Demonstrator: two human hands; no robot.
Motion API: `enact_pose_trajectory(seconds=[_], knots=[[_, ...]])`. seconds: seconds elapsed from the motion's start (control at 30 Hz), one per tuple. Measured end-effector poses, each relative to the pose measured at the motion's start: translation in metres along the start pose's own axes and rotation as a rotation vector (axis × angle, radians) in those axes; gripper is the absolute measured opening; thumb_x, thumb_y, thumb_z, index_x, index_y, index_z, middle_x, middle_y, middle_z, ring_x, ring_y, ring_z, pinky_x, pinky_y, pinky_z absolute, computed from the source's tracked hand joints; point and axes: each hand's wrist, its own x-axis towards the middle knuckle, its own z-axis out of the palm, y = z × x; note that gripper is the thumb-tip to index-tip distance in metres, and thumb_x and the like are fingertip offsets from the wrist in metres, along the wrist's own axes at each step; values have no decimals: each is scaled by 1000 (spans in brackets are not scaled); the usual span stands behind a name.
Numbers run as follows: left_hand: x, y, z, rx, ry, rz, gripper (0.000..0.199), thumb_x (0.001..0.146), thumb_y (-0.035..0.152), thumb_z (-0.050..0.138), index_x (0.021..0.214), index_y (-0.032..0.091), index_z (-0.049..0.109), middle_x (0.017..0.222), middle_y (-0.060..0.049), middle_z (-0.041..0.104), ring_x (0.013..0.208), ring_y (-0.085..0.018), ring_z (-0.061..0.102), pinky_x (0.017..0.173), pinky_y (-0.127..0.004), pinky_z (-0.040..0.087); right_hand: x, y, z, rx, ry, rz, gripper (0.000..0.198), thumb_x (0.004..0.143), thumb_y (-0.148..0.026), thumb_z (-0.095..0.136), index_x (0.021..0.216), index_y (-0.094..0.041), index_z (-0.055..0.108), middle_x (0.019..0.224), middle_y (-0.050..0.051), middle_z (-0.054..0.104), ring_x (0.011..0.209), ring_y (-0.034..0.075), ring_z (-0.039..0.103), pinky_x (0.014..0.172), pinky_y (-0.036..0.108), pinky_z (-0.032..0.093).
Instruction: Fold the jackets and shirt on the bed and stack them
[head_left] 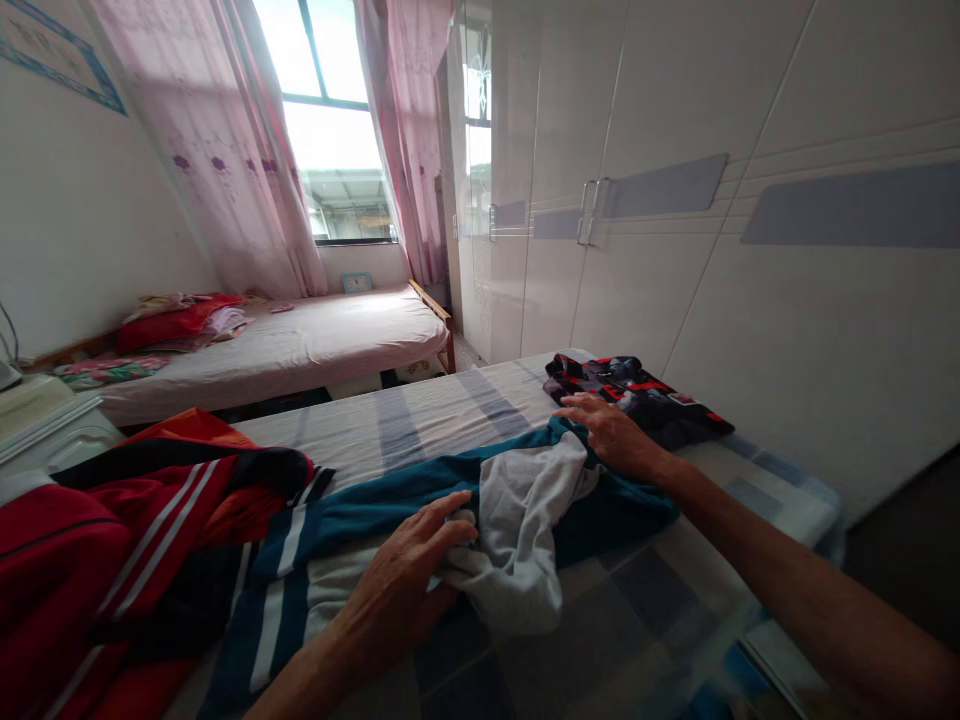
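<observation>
Hands (405,580) press a seemingly half-folded teal-and-grey garment (517,500).

No words, numbers or signs can be read anywhere. The poster (56,50) high on the wall has a blue edge, but it is cut off and too blurry to read. A small white tag (682,398) sits on the dark red-and-black cloth (637,395) on the bed, and any print on it is too tiny to make out. The little picture frame (357,282) under the window is too far away to show any letters. The clothes bear only stripes and patterns.
</observation>
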Motion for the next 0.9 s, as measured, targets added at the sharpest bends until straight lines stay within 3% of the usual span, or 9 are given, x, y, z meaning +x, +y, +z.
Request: enact_pose_trajectory(seconds=[0.17, 0.33, 0.43, 0.53, 0.63, 0.7, 0.77, 0.83, 0.9], knots=[[-5, -16, 13, -168, 89, -15, 48, 73, 13, 63, 118, 24, 50, 139, -11, 47, 125, -24, 49, 100, -34, 44, 33, 47, 27, 12, -208, -31, 50, 66, -2, 51, 106, -25, 68, 122, 3, 63, 118, 21, 52, 101, 35, 39], [-11, -32, 28, -208, 103, -51, 61, 70, 10, 63, 126, 27, 47, 127, -9, 52, 117, -23, 53, 96, -33, 46, 40, 50, 38, -18, -115, 98, 19, 75, -17, 52, 89, -21, 63, 86, 2, 68, 80, 17, 61, 70, 25, 44], [-10, -32, 29, -208, 59, -95, 36, 71, 12, 63, 105, 24, 61, 118, -9, 54, 110, -23, 56, 91, -32, 47, 39, 48, 41, -98, -28, 168, 18, 80, -17, 46, 92, -19, 60, 86, 6, 65, 80, 19, 59, 73, 30, 41], [-8, -28, 24, -296, 83, -138, 9, 75, 17, 61, 83, 19, 60, 116, -10, 55, 100, -21, 60, 84, -30, 48, 39, 42, 42, -147, -29, 175, 18, 81, -16, 44, 87, -18, 61, 88, 9, 65, 85, 22, 58, 79, 34, 40], [-7, -19, 8, -398, 168, -150, 5, 78, 22, 58, 81, 18, 60, 118, -10, 59, 109, -24, 56, 90, -31, 45, 39, 37, 39, -120, -59, 63, 25, 76, -13, 48, 95, -20, 63, 107, 10, 63, 105, 24, 54, 89, 37, 38], [-8, -11, -11, -457, 225, -265, 9, 76, 26, 61, 80, 18, 61, 98, -7, 67, 103, -25, 59, 85, -31, 47, 37, 37, 35, -41, -107, -28, 28, 72, -12, 50, 94, -21, 66, 109, 7, 64, 109, 23, 54, 92, 35, 38], [-10, -9, -34, -541, 276, -473, 20, 75, 37, 62, 82, 18, 63, 76, -2, 66, 80, -22, 62, 68, -28, 48, 35, 40, 31, 48, -167, -11, 26, 71, -14, 50, 89, -21, 67, 101, 6, 67, 101, 22, 58, 89, 32, 42], [-15, -16, -56, -593, 316, -675, 34, 74, 49, 61, 87, 18, 64, 70, 1, 65, 66, -18, 59, 58, -26, 45, 33, 44, 29, 104, -224, 97, 25, 72, -18, 48, 89, -19, 67, 94, 7, 69, 92, 23, 62, 83, 32, 45], [-25, -32, -69, -585, 331, -790, 44, 72, 57, 61, 93, 18, 65, 76, 0, 67, 71, -19, 61, 61, -26, 46, 32, 45, 29, 131, -242, 169, 27, 72, -20, 48, 91, -19, 68, 96, 7, 70, 92, 23, 63, 82, 32, 46]])
